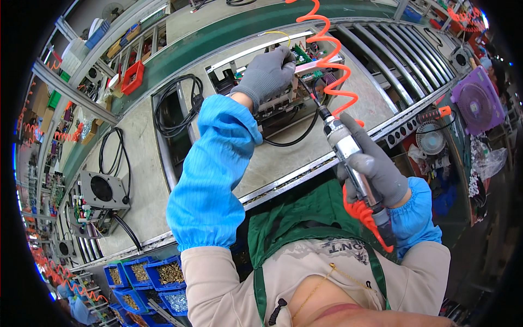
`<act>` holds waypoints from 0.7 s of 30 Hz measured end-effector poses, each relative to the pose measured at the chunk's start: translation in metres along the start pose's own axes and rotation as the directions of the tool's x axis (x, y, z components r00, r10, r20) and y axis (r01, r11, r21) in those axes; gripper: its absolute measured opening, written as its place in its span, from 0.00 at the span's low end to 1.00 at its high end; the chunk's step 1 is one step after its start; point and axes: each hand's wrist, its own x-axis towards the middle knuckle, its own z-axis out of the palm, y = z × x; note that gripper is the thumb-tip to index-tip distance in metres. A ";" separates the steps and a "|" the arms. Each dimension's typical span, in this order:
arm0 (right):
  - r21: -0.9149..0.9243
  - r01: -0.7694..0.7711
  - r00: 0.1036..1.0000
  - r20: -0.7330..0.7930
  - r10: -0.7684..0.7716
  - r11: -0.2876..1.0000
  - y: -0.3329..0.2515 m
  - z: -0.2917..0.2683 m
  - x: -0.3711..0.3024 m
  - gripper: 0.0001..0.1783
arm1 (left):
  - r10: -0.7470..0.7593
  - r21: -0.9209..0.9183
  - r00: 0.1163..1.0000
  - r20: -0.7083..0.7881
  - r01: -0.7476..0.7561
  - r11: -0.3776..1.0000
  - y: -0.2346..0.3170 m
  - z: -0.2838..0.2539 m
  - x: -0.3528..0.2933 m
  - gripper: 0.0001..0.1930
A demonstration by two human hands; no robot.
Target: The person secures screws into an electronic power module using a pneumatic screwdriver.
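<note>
nearest, the right hand is wrapped tight around the heavy, rigid pneumatic screwdriver, best gripped mid-barrel, while farther out the left hand curls its fingers over the stiff but fragile open electronics unit on the conveyor.

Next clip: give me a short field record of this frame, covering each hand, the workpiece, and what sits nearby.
left hand: grey-gloved left hand rests on top of the open electronics unit, fingers on its upper edge
right hand: grey-gloved right hand grips a pneumatic screwdriver, its bit pointing at the unit
hose: orange coiled air hose hangs above the tool
workpiece: green circuit board visible inside the unit
nearby: second unit with fan to the left; blue bins of screws in front; purple fan at right
</note>
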 end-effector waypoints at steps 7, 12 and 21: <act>0.181 -0.009 0.995 0.098 -0.009 0.983 0.010 -0.020 0.006 0.48 | -0.102 -0.101 0.974 0.201 0.124 0.987 -0.016 -0.019 0.014 0.11; 0.175 0.002 0.995 0.100 -0.020 0.985 0.021 -0.029 0.012 0.54 | -0.297 -0.011 0.803 0.517 0.353 0.936 0.010 -0.041 0.039 0.11; 0.091 -0.024 0.996 0.090 0.016 0.996 0.016 -0.030 0.013 0.53 | -0.249 -0.044 0.796 0.551 0.325 0.945 -0.009 -0.036 0.046 0.11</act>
